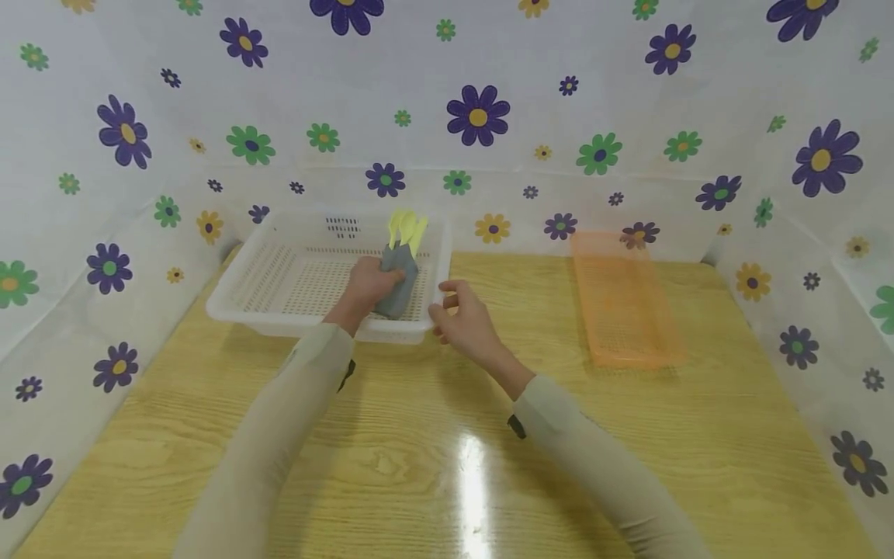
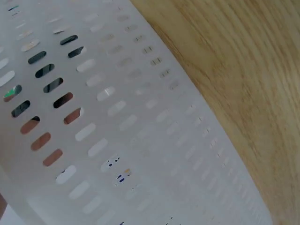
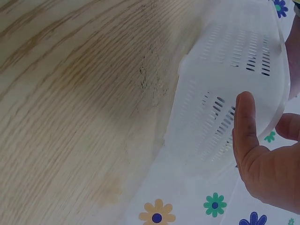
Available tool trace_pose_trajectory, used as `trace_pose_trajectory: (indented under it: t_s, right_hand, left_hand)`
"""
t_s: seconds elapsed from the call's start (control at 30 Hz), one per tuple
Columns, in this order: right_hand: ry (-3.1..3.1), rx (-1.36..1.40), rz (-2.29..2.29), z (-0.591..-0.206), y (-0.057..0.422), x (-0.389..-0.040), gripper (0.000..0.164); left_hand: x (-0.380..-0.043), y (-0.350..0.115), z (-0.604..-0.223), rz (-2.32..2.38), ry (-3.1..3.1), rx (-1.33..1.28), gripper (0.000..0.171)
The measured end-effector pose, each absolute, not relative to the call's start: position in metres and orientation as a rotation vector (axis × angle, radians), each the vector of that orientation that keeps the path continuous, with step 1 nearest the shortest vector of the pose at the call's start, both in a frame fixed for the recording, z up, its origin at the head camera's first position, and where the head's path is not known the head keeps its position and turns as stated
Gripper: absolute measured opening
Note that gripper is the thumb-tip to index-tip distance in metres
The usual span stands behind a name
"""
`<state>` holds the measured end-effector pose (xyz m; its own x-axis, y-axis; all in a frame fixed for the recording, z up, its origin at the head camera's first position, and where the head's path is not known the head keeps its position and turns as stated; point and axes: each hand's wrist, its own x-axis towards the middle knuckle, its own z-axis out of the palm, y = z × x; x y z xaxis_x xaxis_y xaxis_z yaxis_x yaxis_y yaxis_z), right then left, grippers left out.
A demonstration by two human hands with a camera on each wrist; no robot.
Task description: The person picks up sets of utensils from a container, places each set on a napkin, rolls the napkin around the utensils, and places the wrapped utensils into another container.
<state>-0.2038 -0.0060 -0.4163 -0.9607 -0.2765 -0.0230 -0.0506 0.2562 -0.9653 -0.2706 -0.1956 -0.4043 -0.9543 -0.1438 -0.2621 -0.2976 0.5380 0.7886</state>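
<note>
A white perforated plastic basket (image 1: pixel 279 314) stands on the table. Inside its right end, my left hand (image 1: pixel 370 283) grips a grey cloth pouch (image 1: pixel 400 291), thumb across the front. Yellow cutlery (image 1: pixel 405 225), spoon-shaped heads among it, sticks out of the pouch's top. My right hand (image 1: pixel 464 318) is at the basket's front right corner, fingers loosely bent. In the right wrist view, that hand (image 3: pixel 267 168) has its fingers outside the basket wall (image 3: pixel 225 79) and its thumb by the rim; firm contact is unclear. The left wrist view shows mostly the basket's slotted side (image 2: pixel 140 112).
An orange perforated tray (image 1: pixel 621 303), looking partly see-through, lies on the right of the wood-grain table (image 1: pixel 419 404). A white flower-patterned sheet (image 1: pixel 517 186) surrounds the table at the back and both sides.
</note>
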Motion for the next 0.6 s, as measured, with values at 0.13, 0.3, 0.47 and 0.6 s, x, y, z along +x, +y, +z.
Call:
trace_pose_trajectory:
  t_s: [0.13,0.3,0.47,0.6]
  right_hand:
    - [2.351,-0.331,-1.762,-0.4176,-0.0090,-0.2031,0.045]
    - [2.359,-0.327,-1.750,-0.4173,-0.0105,-0.2018,0.046]
    - [2.371,-0.331,-1.738,-0.4163,-0.0107,-0.2018,0.044]
    - [2.394,-0.339,-1.710,-0.4153,-0.0106,-0.2027,0.043]
  left_hand:
    - [-0.2725,-0.1927,-0.4043,1.317,2.600,-0.400,0.048]
    - [-0.2762,-0.1888,-0.4078,1.291,2.545,-0.417,0.049]
    - [-0.2791,-0.1869,-0.4099,1.256,2.516,-0.402,0.047]
    - [-0.2802,-0.1854,-0.4089,1.205,2.511,-0.395,0.047]
